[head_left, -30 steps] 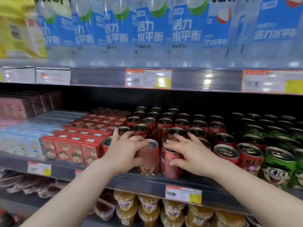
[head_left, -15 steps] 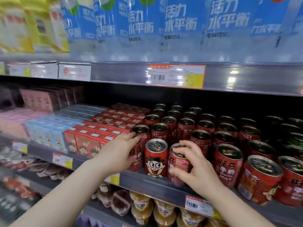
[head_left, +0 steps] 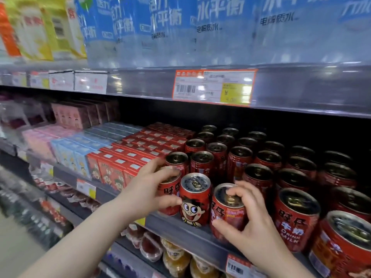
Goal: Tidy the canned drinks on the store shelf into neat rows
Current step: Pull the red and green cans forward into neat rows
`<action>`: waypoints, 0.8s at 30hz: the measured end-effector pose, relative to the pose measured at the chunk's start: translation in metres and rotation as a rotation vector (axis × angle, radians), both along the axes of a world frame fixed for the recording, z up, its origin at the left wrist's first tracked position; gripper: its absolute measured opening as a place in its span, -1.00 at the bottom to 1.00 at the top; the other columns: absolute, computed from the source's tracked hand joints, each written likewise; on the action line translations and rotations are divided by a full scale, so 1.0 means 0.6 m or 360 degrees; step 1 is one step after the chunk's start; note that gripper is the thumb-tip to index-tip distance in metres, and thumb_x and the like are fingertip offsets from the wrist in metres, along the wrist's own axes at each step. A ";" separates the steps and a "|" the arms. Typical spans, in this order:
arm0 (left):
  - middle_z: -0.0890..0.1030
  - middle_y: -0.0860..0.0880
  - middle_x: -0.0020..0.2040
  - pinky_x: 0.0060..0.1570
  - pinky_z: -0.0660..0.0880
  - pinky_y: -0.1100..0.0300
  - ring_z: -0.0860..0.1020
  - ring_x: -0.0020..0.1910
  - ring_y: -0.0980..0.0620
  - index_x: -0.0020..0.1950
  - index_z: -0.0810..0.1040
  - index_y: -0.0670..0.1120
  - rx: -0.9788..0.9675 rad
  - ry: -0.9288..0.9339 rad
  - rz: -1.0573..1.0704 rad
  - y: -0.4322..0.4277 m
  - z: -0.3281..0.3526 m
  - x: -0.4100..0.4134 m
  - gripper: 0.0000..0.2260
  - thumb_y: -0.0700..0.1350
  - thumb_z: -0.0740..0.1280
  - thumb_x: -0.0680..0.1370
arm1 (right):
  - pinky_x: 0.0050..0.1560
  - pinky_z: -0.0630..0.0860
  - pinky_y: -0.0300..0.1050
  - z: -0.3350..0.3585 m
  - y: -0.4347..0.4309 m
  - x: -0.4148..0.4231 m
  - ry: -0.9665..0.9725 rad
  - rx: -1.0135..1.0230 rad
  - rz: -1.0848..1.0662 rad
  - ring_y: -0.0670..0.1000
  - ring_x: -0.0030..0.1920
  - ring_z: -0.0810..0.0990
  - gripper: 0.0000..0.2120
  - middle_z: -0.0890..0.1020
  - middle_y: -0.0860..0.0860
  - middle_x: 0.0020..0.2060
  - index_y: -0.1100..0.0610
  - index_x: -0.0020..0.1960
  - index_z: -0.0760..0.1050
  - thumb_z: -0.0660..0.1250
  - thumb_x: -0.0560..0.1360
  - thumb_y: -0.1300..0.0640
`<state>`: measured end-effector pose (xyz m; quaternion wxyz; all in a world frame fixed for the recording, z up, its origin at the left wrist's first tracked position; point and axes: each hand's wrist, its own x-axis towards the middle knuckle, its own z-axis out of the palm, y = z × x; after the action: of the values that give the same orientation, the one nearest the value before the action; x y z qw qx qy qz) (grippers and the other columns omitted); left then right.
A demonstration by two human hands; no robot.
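Red milk-drink cans fill the middle shelf (head_left: 180,227) in rows running back into the dark. My left hand (head_left: 148,189) wraps the leftmost front can (head_left: 170,194), fingers over its top and thumb on its side. Beside it stands a free front can with a cartoon face (head_left: 194,199), upright and facing out. My right hand (head_left: 249,219) grips the third front can (head_left: 228,209), fingers over its rim and thumb low on its side. More front cans (head_left: 295,219) stand to the right, untouched.
Red drink cartons (head_left: 112,169) stand against the cans on the left, then blue (head_left: 72,155) and pink ones. The upper shelf edge with a price tag (head_left: 212,87) hangs close above. Snack cups (head_left: 176,259) fill the shelf below.
The view has swung left and closer. My right hand has shifted its grip to the top rim of the third can, and my left hand has closed over the leftmost can's top.
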<state>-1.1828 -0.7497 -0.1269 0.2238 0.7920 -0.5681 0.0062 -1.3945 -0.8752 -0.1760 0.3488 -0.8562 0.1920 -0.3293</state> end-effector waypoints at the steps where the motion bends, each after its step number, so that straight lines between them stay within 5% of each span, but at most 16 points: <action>1: 0.21 -0.01 0.42 0.37 0.26 0.05 0.20 0.41 -0.01 0.35 0.35 0.18 0.0024 -0.0072 0.0048 -0.001 -0.001 -0.003 -0.31 0.39 0.30 0.26 | -0.05 0.31 -0.57 0.001 0.000 -0.001 0.0003 0.0011 -0.0011 -0.56 0.16 0.17 -0.53 0.02 -0.57 0.15 -0.34 0.02 0.27 0.47 0.28 -0.10; 5: 0.33 0.04 0.37 0.26 0.35 0.12 0.32 0.32 0.01 0.38 0.29 0.13 0.0158 -0.0359 0.0021 -0.008 0.012 -0.006 -0.44 0.13 0.38 0.42 | -0.02 0.26 -0.62 0.004 0.004 -0.002 0.0017 -0.0011 -0.0055 -0.52 0.17 0.19 -0.50 0.10 -0.59 0.10 -0.42 0.01 0.22 0.47 0.28 -0.13; 10: 0.30 0.15 0.37 0.28 0.33 0.25 0.33 0.28 0.17 0.34 0.22 0.18 0.0346 -0.0170 -0.0177 -0.008 0.030 0.017 -0.44 -0.10 0.39 0.44 | -0.02 0.28 -0.65 0.004 0.001 -0.004 -0.0033 0.0186 -0.0052 -0.46 0.14 0.33 -0.35 0.31 -0.47 0.11 -0.44 0.11 0.12 0.47 0.30 -0.03; 13: 0.27 0.14 0.40 0.32 0.23 0.29 0.27 0.33 0.16 0.40 0.16 0.17 0.0320 -0.0345 -0.0201 -0.003 0.034 0.027 -0.36 0.15 0.37 0.39 | 0.05 0.31 -0.60 0.005 0.003 -0.003 0.0010 0.0169 -0.0087 -0.49 0.19 0.28 -0.35 0.23 -0.49 0.20 -0.39 0.17 0.13 0.47 0.27 -0.09; 16: 0.35 0.07 0.36 0.29 0.27 0.17 0.33 0.31 0.06 0.44 0.17 0.11 0.0252 -0.0689 -0.0033 -0.010 0.039 0.039 -0.09 0.56 0.07 0.19 | 0.04 0.34 -0.51 0.011 0.007 0.002 0.0039 0.0083 -0.0248 -0.50 0.21 0.22 -0.25 0.13 -0.54 0.19 -0.45 0.12 0.16 0.33 -0.01 -0.53; 21: 0.24 0.28 0.35 0.37 0.20 0.22 0.25 0.36 0.20 0.36 0.21 0.26 0.0307 -0.0199 -0.0461 -0.012 0.044 0.069 -0.41 0.10 0.38 0.40 | -0.04 0.37 -0.51 0.016 0.014 0.006 0.0047 0.0139 -0.0399 -0.46 0.18 0.31 -0.28 0.23 -0.52 0.14 -0.56 0.06 0.13 0.19 -0.08 -0.63; 24: 0.26 0.22 0.31 0.32 0.24 0.14 0.28 0.31 0.14 0.27 0.29 0.24 0.0157 -0.0319 -0.0475 -0.009 0.041 0.071 -0.43 0.30 0.26 0.29 | -0.03 0.38 -0.46 0.015 0.018 0.009 0.0033 0.0137 -0.0414 -0.43 0.18 0.35 -0.30 0.27 -0.49 0.16 -0.55 0.08 0.17 0.23 -0.03 -0.60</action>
<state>-1.1401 -0.7550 -0.1021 0.1254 0.7044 -0.6982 0.0238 -1.3892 -0.8645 -0.1670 0.3375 -0.8117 0.3188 -0.3544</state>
